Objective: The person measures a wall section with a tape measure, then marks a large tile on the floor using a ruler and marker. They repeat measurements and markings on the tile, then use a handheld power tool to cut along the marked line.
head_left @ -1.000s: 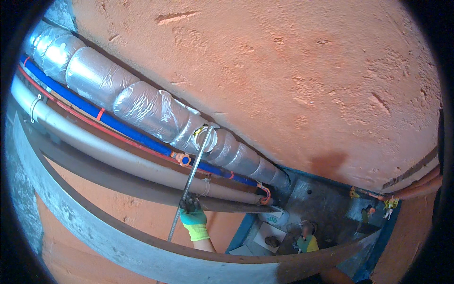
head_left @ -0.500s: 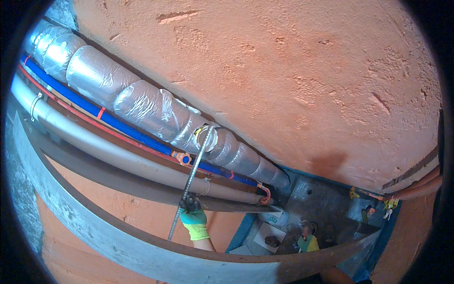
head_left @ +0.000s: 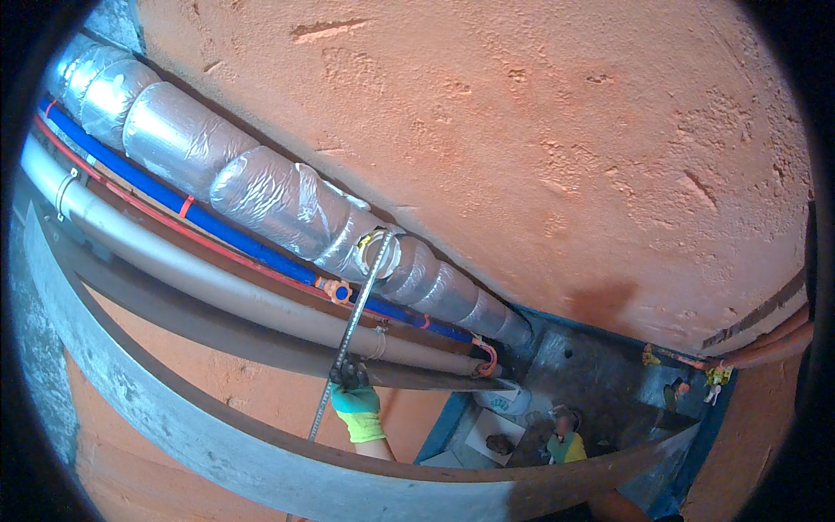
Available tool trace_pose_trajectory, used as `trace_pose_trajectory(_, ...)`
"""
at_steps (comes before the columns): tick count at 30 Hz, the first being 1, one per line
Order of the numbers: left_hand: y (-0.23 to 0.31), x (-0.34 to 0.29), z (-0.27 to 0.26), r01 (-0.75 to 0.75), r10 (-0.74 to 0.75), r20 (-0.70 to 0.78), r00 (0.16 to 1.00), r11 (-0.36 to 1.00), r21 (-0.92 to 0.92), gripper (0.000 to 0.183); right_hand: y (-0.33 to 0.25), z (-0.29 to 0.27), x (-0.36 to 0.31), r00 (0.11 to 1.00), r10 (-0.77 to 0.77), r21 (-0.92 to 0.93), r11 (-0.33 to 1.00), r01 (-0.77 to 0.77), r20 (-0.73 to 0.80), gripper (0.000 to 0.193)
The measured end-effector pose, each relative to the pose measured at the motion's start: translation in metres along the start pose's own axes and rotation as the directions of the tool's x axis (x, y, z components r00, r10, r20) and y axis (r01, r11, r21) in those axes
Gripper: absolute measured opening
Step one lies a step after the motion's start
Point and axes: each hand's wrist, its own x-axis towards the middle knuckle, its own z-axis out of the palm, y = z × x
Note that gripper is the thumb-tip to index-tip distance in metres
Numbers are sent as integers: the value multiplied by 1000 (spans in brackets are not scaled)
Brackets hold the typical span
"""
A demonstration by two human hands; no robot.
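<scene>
My left hand [head_left: 356, 405], in a teal and yellow-green glove with dark fingers, is closed round a long, narrow metal strip [head_left: 351, 324] with evenly spaced marks or holes. The strip slants upward, and its upper end lies against a pale ring-shaped fitting [head_left: 393, 264] on a foil-wrapped pipe [head_left: 188, 137]. Its lower end passes behind a curved grey metal beam [head_left: 252, 459], which also hides part of my forearm. My right hand is out of view; a dim piece of what looks like an arm [head_left: 614, 505] shows at the lower edge.
Beside the foil-wrapped pipe run a blue pipe [head_left: 230, 228] with an orange valve fitting [head_left: 336, 291], a thin red pipe [head_left: 113, 186] and a grey pipe [head_left: 217, 287]. A rough orange wall [head_left: 522, 130] fills the upper right. Far below stands a person [head_left: 567, 445] in yellow-green.
</scene>
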Motion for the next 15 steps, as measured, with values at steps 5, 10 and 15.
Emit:
trace_pose_trajectory(5, -1, 1, 0, -13, 12, -59, 998, 1000, -27, 28, -1, -1, -1, 1000, -11, -7, 1000, 11, -5, 29)
trace_pose_trajectory(10, -1, 0, 2, -9, 7, -72, 997, 1000, -29, 28, -2, -2, -1, 1000, -21, -5, 1000, 21, -8, 28)
trace_pose_trajectory(15, -1, 1, 2, -6, 4, -57, 998, 999, -32, 28, -1, -2, -2, 999, -32, -4, 999, 32, -6, 28)
